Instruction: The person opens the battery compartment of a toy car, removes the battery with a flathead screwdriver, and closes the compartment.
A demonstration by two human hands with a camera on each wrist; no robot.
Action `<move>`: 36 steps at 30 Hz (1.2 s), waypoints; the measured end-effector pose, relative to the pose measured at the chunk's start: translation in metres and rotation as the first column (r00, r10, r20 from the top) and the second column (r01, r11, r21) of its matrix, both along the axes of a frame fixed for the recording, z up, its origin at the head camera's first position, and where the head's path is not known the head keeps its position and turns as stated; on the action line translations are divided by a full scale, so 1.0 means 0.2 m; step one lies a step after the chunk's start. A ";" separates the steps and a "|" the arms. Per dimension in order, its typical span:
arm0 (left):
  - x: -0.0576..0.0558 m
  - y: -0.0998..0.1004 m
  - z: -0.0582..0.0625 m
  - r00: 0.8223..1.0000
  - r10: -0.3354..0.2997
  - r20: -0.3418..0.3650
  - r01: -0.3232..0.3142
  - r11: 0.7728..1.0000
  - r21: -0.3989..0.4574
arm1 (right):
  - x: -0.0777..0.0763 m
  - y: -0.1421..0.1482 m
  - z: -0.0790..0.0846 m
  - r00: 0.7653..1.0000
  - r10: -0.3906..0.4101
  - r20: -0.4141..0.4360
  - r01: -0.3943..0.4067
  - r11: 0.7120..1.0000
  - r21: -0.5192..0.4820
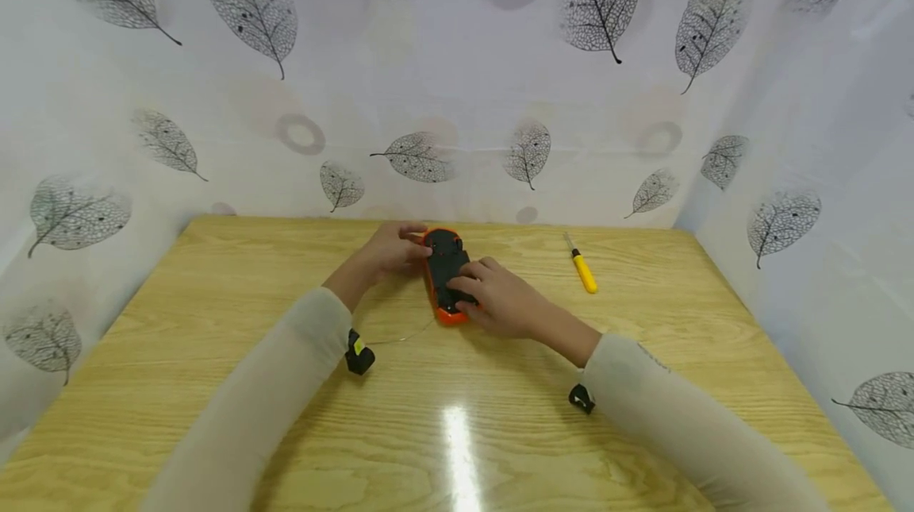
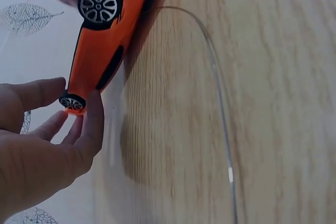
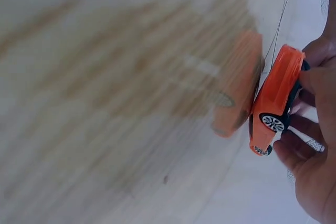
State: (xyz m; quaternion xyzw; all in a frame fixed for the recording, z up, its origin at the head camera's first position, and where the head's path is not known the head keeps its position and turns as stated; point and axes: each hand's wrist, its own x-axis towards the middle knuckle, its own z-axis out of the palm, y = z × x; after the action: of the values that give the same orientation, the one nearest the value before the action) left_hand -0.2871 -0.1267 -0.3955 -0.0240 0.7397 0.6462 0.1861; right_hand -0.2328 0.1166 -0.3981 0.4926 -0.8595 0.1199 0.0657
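An orange toy car [image 1: 444, 262] lies upside down on the table, its black underside facing up. My left hand [image 1: 393, 248] grips its far end from the left; in the left wrist view, thumb and fingers close around a wheel [image 2: 72, 102]. At the near end, my right hand [image 1: 508, 302] holds the car from the right, fingers over the underside. In the right wrist view its fingers bend round the car body [image 3: 281, 85] beside a wheel [image 3: 272, 123]. Part of the underside is hidden by the right fingers.
A yellow-handled screwdriver [image 1: 584, 272] lies to the right of the car on the wooden table [image 1: 457, 385]. A thin wire-like strand [image 2: 218, 82] runs from near the car toward the left wrist. A leaf-patterned curtain [image 1: 457, 83] stands behind the table.
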 end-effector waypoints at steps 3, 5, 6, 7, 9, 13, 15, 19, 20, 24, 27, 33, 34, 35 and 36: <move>0.02 0.01 0.00 1.000 0.017 0.005 -0.017 1.000 0.016 | -0.03 0.00 -0.01 0.999 0.037 0.026 -0.037 0.999 0.004; 0.04 0.02 0.00 1.000 0.021 0.016 -0.021 0.999 0.027 | -0.04 0.01 -0.01 0.998 0.054 0.037 -0.054 0.999 0.003; 0.05 0.03 0.00 0.999 0.021 0.025 -0.022 0.999 0.035 | -0.05 0.01 -0.01 0.998 0.059 0.039 -0.059 0.998 0.003; 0.05 0.03 0.00 0.999 0.022 0.032 -0.023 0.999 0.042 | -0.05 0.01 -0.02 0.997 0.060 0.039 -0.061 0.998 0.006; 0.06 0.04 0.00 0.999 0.016 0.039 -0.018 0.998 0.057 | -0.06 0.02 -0.02 0.997 0.062 0.035 -0.063 0.998 0.009; 0.06 0.04 0.00 0.999 0.011 0.048 -0.015 0.997 0.078 | -0.07 0.02 -0.03 0.998 0.063 0.016 -0.063 0.998 0.023; 0.06 0.05 0.00 0.999 0.007 0.049 -0.011 0.997 0.078 | -0.07 0.02 -0.03 0.998 0.064 0.011 -0.065 0.998 0.020; 0.06 0.05 0.00 0.999 0.001 0.049 -0.005 0.997 0.072 | -0.06 0.02 -0.02 0.998 0.060 0.018 -0.060 0.998 0.008; 0.06 0.06 0.00 0.999 -0.001 0.048 -0.002 0.997 0.071 | -0.06 0.02 -0.01 0.998 0.057 0.020 -0.057 0.998 0.006; 0.05 0.08 -0.01 0.999 -0.004 0.049 0.000 0.997 0.077 | -0.05 0.03 -0.01 0.999 0.042 0.026 -0.042 0.999 0.016; 0.05 0.09 -0.02 0.998 -0.006 0.055 0.002 0.997 0.083 | -0.04 0.03 -0.01 0.999 0.036 0.023 -0.037 0.999 0.029; 0.06 0.11 -0.04 0.997 -0.026 0.067 0.019 0.995 0.100 | -0.03 0.05 -0.01 0.999 0.044 0.001 -0.044 0.998 0.047; 0.06 0.11 -0.04 0.997 -0.029 0.068 0.022 0.995 0.101 | -0.03 0.05 -0.01 0.999 0.048 0.002 -0.048 0.998 0.043; 0.06 0.12 -0.04 0.997 -0.030 0.069 0.023 0.995 0.102 | -0.02 0.06 -0.01 0.999 0.054 0.002 -0.054 0.998 0.038; 0.06 0.12 -0.04 0.997 -0.030 0.073 0.023 0.994 0.102 | -0.02 0.06 -0.01 0.998 0.060 0.003 -0.060 0.998 0.033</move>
State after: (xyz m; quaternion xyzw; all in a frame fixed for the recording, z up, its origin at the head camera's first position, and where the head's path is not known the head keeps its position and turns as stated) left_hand -0.2754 -0.1026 -0.4040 -0.0286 0.6988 0.6790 0.2230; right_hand -0.2366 0.1283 -0.3991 0.5190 -0.8462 0.1081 0.0532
